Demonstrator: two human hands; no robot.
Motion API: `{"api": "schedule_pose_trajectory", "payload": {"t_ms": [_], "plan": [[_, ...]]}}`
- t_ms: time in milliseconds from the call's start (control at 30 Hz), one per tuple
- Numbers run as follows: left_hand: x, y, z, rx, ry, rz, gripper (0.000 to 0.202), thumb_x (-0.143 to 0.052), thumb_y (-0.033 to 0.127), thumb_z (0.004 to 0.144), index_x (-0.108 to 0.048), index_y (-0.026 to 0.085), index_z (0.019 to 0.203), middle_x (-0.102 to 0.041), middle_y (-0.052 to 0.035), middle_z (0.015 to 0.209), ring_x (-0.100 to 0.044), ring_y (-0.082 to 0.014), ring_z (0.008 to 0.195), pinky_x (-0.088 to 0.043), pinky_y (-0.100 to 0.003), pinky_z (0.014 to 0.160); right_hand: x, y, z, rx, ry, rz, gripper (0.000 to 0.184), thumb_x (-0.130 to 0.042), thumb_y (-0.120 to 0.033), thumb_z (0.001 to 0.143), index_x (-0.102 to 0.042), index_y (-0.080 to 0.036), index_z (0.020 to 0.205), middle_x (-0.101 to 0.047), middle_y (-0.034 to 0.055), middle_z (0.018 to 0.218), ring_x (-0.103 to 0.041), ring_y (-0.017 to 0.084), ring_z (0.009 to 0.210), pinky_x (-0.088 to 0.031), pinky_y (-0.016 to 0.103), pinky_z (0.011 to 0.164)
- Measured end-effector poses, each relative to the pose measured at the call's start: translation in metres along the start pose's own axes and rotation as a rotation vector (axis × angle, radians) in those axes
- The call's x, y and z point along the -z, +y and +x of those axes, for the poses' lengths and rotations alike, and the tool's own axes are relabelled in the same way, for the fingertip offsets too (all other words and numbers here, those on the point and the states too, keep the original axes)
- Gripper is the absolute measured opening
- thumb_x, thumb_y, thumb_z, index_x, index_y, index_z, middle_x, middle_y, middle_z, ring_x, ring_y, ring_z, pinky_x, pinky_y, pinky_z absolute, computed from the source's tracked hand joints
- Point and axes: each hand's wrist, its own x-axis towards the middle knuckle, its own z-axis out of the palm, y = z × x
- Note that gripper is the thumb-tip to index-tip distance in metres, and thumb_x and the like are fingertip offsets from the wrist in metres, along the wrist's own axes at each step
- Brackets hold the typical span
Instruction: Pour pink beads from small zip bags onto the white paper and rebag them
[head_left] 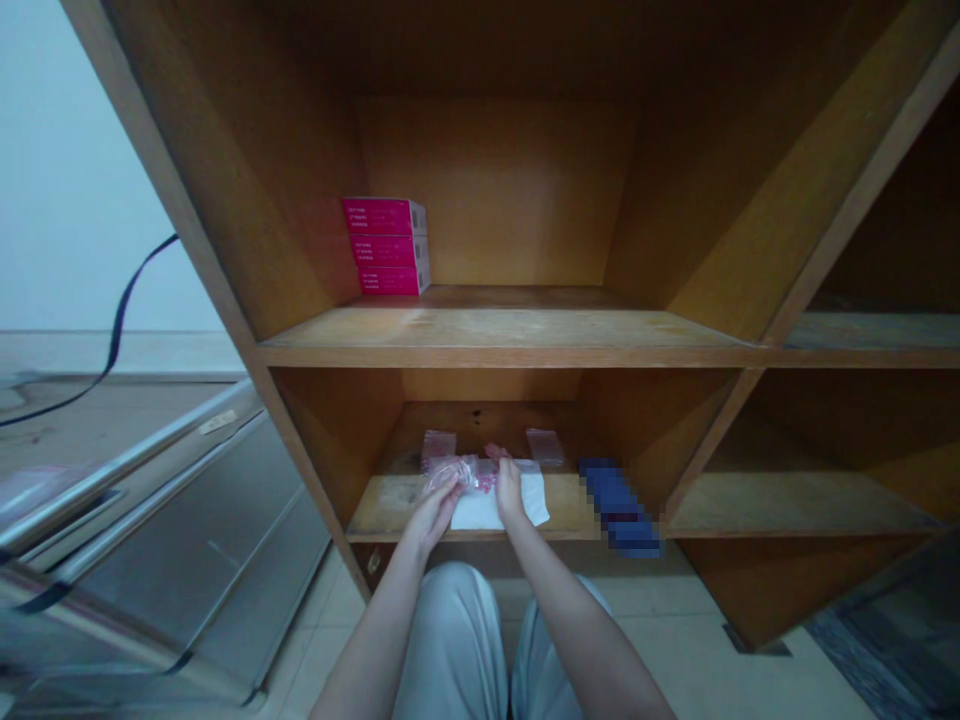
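A crumpled clear plastic bag (452, 470) is held in the closed fingers of my left hand (435, 515), above the left part of a white sheet (480, 512). Small pink pieces (484, 481) lie between my hands, at the bag's right side; their kind is too small to tell. My right hand (511, 492) is over the sheet's right half, its fingers curled inward beside the pink pieces. What those fingers hold, if anything, is hidden. Flat clear bags lie behind: one bag (439, 446) at the left, another bag (545, 447) at the right.
Three pink boxes (386, 247) are stacked on the shelf (510, 328) above my hands. A blurred-out blue object (621, 508) lies at the lower shelf's right, over its front edge. A metal-framed panel (225, 520) stands at my left, near a dark strap (118, 325).
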Motion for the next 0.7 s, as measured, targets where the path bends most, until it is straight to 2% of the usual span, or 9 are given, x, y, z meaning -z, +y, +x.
{"api": "schedule_pose_trajectory", "payload": {"t_ms": [333,400,500,600,700], "plan": [[-0.001,0.003,-0.002,-0.020,0.032,-0.083,0.016,-0.061,0.005,0.066,-0.064,0.011,0.080,-0.067,-0.0050,0.082,-0.061,-0.0109,0.075,-0.047,-0.021,0.074,-0.001,-0.014,-0.003,0.097,0.040,-0.021,0.030,-0.034,-0.030,0.079,-0.057,-0.015,0.090,-0.061,0.0081,0.096,-0.054,0.016,0.092,-0.038,0.031,0.085],[0.000,0.003,-0.002,-0.018,0.036,-0.091,0.016,-0.061,0.004,0.065,-0.064,0.011,0.079,-0.067,-0.0044,0.081,-0.061,-0.0105,0.073,-0.047,-0.021,0.074,-0.002,-0.020,-0.002,0.111,0.062,-0.015,0.025,-0.037,-0.031,0.077,-0.056,-0.016,0.084,-0.061,0.0068,0.090,-0.056,0.016,0.085,-0.041,0.030,0.079],[0.000,0.003,-0.002,-0.009,0.038,-0.092,0.015,-0.062,0.005,0.065,-0.063,0.012,0.079,-0.067,-0.0043,0.081,-0.061,-0.0104,0.073,-0.047,-0.021,0.074,-0.005,-0.028,-0.002,0.071,0.077,-0.066,0.019,-0.043,-0.034,0.074,-0.051,-0.018,0.077,-0.060,0.0035,0.075,-0.057,0.015,0.066,-0.044,0.026,0.062],[-0.002,0.005,-0.003,-0.008,0.019,-0.090,0.016,-0.061,0.006,0.066,-0.063,0.012,0.081,-0.067,-0.0052,0.084,-0.062,-0.0116,0.076,-0.047,-0.023,0.076,-0.008,-0.036,-0.005,0.002,0.004,-0.187,0.022,-0.048,-0.040,0.072,-0.049,-0.019,0.068,-0.056,-0.0003,0.057,-0.052,0.013,0.051,-0.040,0.024,0.049],[-0.004,0.006,-0.004,0.001,-0.001,-0.081,0.017,-0.061,0.006,0.067,-0.063,0.011,0.083,-0.066,-0.0064,0.088,-0.061,-0.0128,0.080,-0.045,-0.025,0.081,-0.010,-0.041,-0.012,-0.082,-0.156,-0.237,0.029,-0.050,-0.044,0.071,-0.045,-0.019,0.059,-0.048,-0.0037,0.043,-0.047,0.012,0.039,-0.036,0.022,0.041]]}}
